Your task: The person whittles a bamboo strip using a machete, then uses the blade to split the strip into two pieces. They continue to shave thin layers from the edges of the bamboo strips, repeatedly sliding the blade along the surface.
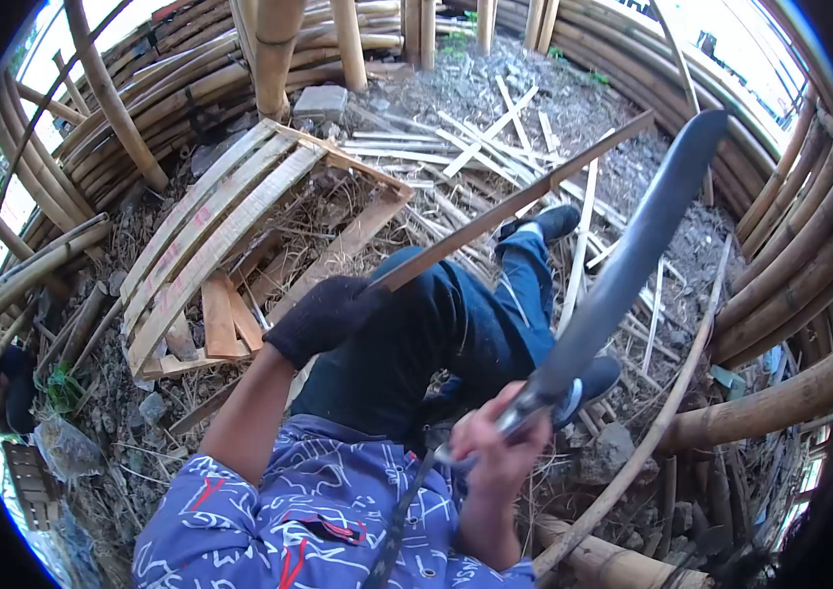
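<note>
Head view: The left hand (323, 316), in a black glove, has its grip closed around the lower end of a bamboo strip (519, 203). The strip runs diagonally up and to the right from the glove, above the bent knee in dark blue trousers (456, 324), and its far end rises over the scattered offcuts on the ground.

The right hand (497, 447) is bare. Its grip is closed around the handle of a machete (622, 270). The blade points up and to the right, roughly parallel to the strip and apart from it. The tip reaches the upper right of the view.

A wooden pallet frame (240, 221) lies on the ground to the left of the glove. Split bamboo slats (480, 137) litter the earth beyond the knee. Curved bamboo poles (789, 265) ring the work area. A stone (611, 447) lies near the right foot; the shoe there is partly hidden by the blade, so its position is probably just behind the handle.
</note>
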Motion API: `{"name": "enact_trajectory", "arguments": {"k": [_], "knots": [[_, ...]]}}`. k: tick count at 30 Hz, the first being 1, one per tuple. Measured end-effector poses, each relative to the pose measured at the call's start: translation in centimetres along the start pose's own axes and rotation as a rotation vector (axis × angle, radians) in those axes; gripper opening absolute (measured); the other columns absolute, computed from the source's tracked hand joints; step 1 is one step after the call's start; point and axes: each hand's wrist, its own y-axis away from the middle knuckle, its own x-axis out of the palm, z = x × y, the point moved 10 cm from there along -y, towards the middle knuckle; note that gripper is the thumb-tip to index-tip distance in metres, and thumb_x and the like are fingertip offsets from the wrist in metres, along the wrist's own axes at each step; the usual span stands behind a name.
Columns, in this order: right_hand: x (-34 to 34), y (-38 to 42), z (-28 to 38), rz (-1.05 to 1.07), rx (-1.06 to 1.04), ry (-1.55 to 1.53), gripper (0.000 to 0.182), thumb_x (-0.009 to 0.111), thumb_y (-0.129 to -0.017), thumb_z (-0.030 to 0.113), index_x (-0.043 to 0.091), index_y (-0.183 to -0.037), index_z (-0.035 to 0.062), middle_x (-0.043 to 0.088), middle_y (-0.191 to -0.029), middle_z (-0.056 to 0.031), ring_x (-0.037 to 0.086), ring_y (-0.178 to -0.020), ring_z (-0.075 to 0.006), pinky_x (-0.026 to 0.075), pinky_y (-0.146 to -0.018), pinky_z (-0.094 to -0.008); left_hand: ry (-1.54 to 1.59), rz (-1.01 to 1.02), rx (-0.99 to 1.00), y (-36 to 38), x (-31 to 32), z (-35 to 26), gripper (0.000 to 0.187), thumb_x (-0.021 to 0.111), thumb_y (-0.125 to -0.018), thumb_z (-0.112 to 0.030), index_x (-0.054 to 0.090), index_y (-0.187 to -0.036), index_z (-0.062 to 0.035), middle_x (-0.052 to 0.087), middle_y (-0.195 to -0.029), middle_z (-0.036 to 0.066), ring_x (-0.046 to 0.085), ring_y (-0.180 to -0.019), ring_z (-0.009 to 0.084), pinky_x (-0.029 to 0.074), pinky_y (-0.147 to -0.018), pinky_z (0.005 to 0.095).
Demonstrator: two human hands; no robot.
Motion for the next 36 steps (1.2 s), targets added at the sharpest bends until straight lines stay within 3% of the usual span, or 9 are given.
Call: {"name": "enact_trajectory", "arguments": {"k": [2, 6, 8, 12, 19, 24, 28, 33, 36], "knots": [[0.2, -3.3, 2.9, 0.011, -0.099, 0.011, 0.025, 0.059, -0.077, -0.005, 0.046, -0.097, -0.0002, 0.053, -0.061, -0.0061, 0.053, -0.042, -0.0131, 0.045, -0.041, -0.0250, 0.067, 0.017, -0.139, -0.3, -0.1, 0.0, 0.043, 0.053, -0.095, -0.037, 0.064, -0.079, 0.0015, 0.058, -0.062, 0.009, 0.056, -0.060, 0.0157, 0.044, -0.059, 0.0347], [-2.9, -8.7, 5.2, -0.043, -0.189, 0.325, 0.030, 0.059, -0.081, -0.006, 0.045, -0.108, -0.0037, 0.057, -0.063, -0.0055, 0.056, -0.047, -0.0124, 0.048, -0.049, -0.0237, -0.010, -0.002, -0.058, -0.5, -0.6, -0.1, 0.045, 0.053, -0.095, -0.040, 0.064, -0.081, 0.0013, 0.059, -0.063, 0.011, 0.057, -0.061, 0.0184, 0.045, -0.060, 0.0362], [-3.9, -10.5, 5.2, -0.025, -0.272, 0.499, 0.040, 0.062, -0.084, -0.003, 0.044, -0.119, -0.0027, 0.060, -0.067, -0.0060, 0.060, -0.054, -0.0124, 0.050, -0.050, -0.0238, -0.058, 0.083, -0.012, -0.6, -0.2, -0.5, 0.046, 0.051, -0.094, -0.043, 0.066, -0.089, -0.0003, 0.064, -0.073, 0.021, 0.062, -0.069, 0.0357, 0.047, -0.067, 0.0438], [-7.1, -11.6, 1.7, -0.116, -0.141, 0.573, 0.042, 0.070, -0.086, 0.007, 0.048, -0.121, 0.0019, 0.059, -0.067, -0.0041, 0.057, -0.052, -0.0083, 0.046, -0.046, -0.0193, -0.072, 0.133, -0.073, -1.8, 1.1, -0.3, 0.045, 0.050, -0.095, -0.042, 0.064, -0.087, -0.0003, 0.062, -0.072, 0.019, 0.061, -0.068, 0.0311, 0.046, -0.067, 0.0419], [-8.3, -13.8, -3.8, -0.009, 0.182, 0.510, 0.025, 0.071, -0.088, 0.018, 0.059, -0.104, 0.0019, 0.053, -0.060, 0.0017, 0.048, -0.045, -0.0036, 0.036, -0.040, -0.0196, -0.237, 0.080, 0.047, -4.1, 2.7, -0.6, 0.042, 0.048, -0.095, -0.040, 0.066, -0.089, -0.0028, 0.065, -0.085, 0.025, 0.063, -0.085, 0.0422, 0.047, -0.075, 0.0504], [-8.6, -14.2, -8.0, 0.036, 0.208, 0.567, 0.016, 0.071, -0.087, 0.013, 0.063, -0.097, 0.0022, 0.051, -0.059, 0.0047, 0.046, -0.047, -0.0018, 0.032, -0.042, -0.0204, -0.355, 0.057, 0.048, -6.2, 3.0, 1.3, 0.052, 0.042, -0.097, -0.049, 0.066, -0.088, -0.0037, 0.065, -0.084, 0.024, 0.062, -0.084, 0.0436, 0.047, -0.075, 0.0506], [-10.6, -13.4, -11.7, -0.020, 0.201, 0.574, 0.016, 0.071, -0.085, 0.011, 0.064, -0.095, 0.0006, 0.046, -0.060, 0.0064, 0.040, -0.055, -0.0011, 0.030, -0.048, -0.0220, -0.355, 0.062, 0.084, -7.4, 3.3, 2.9, 0.042, 0.047, -0.096, -0.042, 0.069, -0.090, -0.0069, 0.066, -0.085, 0.021, 0.064, -0.085, 0.0395, 0.049, -0.076, 0.0481], [-11.8, -12.8, -13.3, -0.063, 0.166, 0.607, 0.021, 0.070, -0.086, 0.016, 0.064, -0.098, -0.0003, 0.054, -0.060, 0.0020, 0.044, -0.055, -0.0032, 0.035, -0.049, -0.0239, -0.470, 0.042, 0.104, -8.6, 2.8, 1.8, 0.032, 0.052, -0.095, -0.037, 0.067, -0.098, -0.0088, 0.067, -0.087, 0.020, 0.064, -0.087, 0.0393, 0.051, -0.076, 0.0462], [-11.9, -12.9, -13.4, -0.070, 0.165, 0.593, 0.024, 0.071, -0.087, 0.019, 0.064, -0.099, -0.0008, 0.056, -0.060, 0.0000, 0.046, -0.055, -0.0044, 0.037, -0.050, -0.0249, -0.366, -0.098, 0.165, -8.8, 2.1, 0.5, 0.022, 0.057, -0.091, -0.024, 0.063, -0.107, -0.0109, 0.067, -0.088, 0.020, 0.064, -0.089, 0.0399, 0.051, -0.076, 0.0467]]}}
